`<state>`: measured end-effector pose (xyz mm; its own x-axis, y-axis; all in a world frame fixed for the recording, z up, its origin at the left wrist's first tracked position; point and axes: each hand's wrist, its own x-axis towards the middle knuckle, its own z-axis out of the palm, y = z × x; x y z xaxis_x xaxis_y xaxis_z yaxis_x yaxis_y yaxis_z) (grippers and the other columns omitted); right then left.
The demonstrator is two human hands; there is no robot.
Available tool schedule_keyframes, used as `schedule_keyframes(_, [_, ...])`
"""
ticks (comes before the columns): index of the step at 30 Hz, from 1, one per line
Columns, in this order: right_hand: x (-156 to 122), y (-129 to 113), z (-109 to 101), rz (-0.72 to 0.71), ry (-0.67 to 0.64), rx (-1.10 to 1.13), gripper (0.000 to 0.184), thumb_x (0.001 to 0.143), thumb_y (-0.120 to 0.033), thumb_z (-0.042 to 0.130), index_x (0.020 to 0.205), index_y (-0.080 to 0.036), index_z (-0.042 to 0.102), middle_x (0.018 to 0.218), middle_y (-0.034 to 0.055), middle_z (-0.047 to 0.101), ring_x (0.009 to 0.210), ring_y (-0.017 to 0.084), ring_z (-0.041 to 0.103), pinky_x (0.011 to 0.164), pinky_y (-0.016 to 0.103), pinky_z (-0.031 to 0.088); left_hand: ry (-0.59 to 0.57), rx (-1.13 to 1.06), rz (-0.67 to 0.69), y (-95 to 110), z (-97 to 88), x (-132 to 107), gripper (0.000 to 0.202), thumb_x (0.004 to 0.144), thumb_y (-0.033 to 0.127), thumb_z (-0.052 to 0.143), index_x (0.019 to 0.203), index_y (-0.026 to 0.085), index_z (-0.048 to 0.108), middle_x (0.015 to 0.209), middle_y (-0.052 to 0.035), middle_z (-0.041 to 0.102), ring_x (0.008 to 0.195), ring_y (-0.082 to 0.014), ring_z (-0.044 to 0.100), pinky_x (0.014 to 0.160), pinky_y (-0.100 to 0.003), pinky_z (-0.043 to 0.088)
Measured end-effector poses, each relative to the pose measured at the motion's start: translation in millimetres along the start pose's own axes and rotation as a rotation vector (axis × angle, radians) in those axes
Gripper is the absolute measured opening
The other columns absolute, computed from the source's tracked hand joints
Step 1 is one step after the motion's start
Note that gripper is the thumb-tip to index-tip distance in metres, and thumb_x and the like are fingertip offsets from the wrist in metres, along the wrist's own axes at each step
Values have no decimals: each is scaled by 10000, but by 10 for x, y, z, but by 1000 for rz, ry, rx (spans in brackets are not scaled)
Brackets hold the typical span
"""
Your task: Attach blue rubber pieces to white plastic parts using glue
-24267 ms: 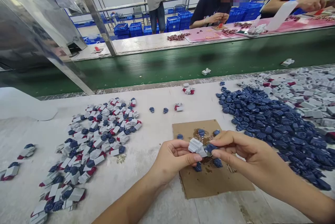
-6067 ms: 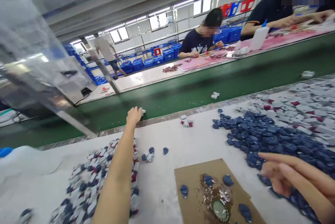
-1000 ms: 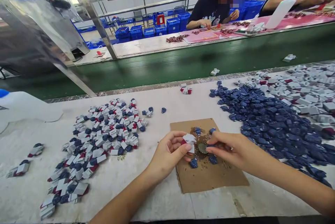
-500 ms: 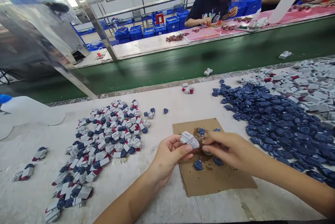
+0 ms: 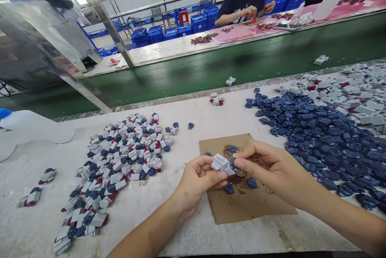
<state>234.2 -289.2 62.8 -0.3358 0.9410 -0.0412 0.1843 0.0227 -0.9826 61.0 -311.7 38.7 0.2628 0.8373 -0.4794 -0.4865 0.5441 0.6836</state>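
My left hand pinches a small white plastic part over a brown cardboard sheet. My right hand is closed on a small blue part, pressed against the white one. A glue patch and a few loose blue parts lie on the cardboard under my hands. To the left is a pile of joined white-blue-red pieces. On the right spreads a heap of blue parts, with white parts behind it.
A green conveyor belt runs behind the white table and carries a few stray pieces. A steel machine housing stands at the left. A white bottle lies at the left edge. Other people work at a pink-topped bench beyond.
My right hand has lifted from the glue patch and brought the blue part up against the white part held in my left hand.
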Motion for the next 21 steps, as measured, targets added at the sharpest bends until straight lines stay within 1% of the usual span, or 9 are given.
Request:
schedule_keyframes(3, [14, 39, 27, 17, -24, -30, 361, 818, -536, 650, 699, -199, 601, 635, 14, 625, 543, 133, 581, 470, 226, 469, 17, -5, 48, -24, 5, 6, 381, 457, 275, 959, 709, 135, 710, 675, 8, 736, 630, -79, 664, 571, -147, 530])
schedule_keyframes(6, [29, 91, 81, -19, -3, -8, 368, 830, -531, 636, 676, -202, 582, 619, 5, 607, 535, 125, 558, 472, 223, 456, 60, 10, 139, -69, 16, 9, 354, 480, 291, 951, 667, 141, 690, 655, 9, 726, 628, -92, 665, 606, -174, 537])
schedule_keyframes(9, [39, 141, 151, -57, 48, 26, 369, 844, -531, 624, 677, -205, 583, 628, 0, 610, 522, 110, 530, 464, 214, 439, 88, 32, 189, -101, 27, 20, 358, 497, 312, 944, 667, 156, 670, 643, 16, 719, 624, -101, 672, 628, -190, 542])
schedule_keyframes(12, [57, 178, 204, -46, 43, 23, 351, 860, -523, 605, 705, -208, 596, 674, 18, 647, 569, 131, 570, 492, 230, 460, 86, 122, 223, -49, 12, 45, 342, 549, 350, 915, 699, 173, 664, 693, 3, 729, 672, -129, 686, 643, -212, 550])
schedule_keyframes(14, [79, 204, 187, -68, 2, -30, 323, 890, -490, 570, 731, -213, 617, 702, 29, 659, 625, 154, 604, 529, 249, 478, 64, 351, 248, 54, -54, 39, 273, 649, 359, 850, 802, 189, 701, 787, -30, 749, 737, -168, 697, 658, -245, 557])
schedule_keyframes(16, [106, 246, 86, -162, 15, -144, 273, 914, -444, 536, 812, -224, 662, 754, 37, 659, 666, 166, 614, 545, 260, 481, 88, 771, 329, 195, -194, -21, 225, 780, 349, 733, 955, 207, 730, 910, -69, 759, 813, -208, 694, 698, -294, 561])
schedule_keyframes(17, [119, 276, -2, -220, 72, -213, 252, 923, -424, 522, 868, -233, 677, 804, 44, 662, 699, 173, 621, 560, 266, 487, 135, 1028, 394, 271, -290, -75, 229, 829, 336, 672, 1012, 214, 734, 963, -88, 755, 867, -236, 686, 724, -326, 559])
schedule_keyframes(19, [142, 356, -238, -295, 275, -326, 236, 937, -398, 496, 971, -249, 675, 925, 61, 667, 792, 190, 636, 602, 276, 502, 289, 1518, 540, 428, -490, -209, 272, 874, 329, 594, 1078, 217, 736, 1070, -126, 730, 997, -310, 645, 739, -381, 548])
schedule_keyframes(21, [163, 458, -508, -274, 492, -415, 232, 943, -382, 478, 1001, -250, 661, 987, 70, 671, 821, 196, 639, 612, 278, 498, 452, 1865, 675, 596, -609, -307, 317, 882, 340, 574, 1125, 203, 726, 1146, -158, 694, 1051, -359, 602, 695, -397, 536])
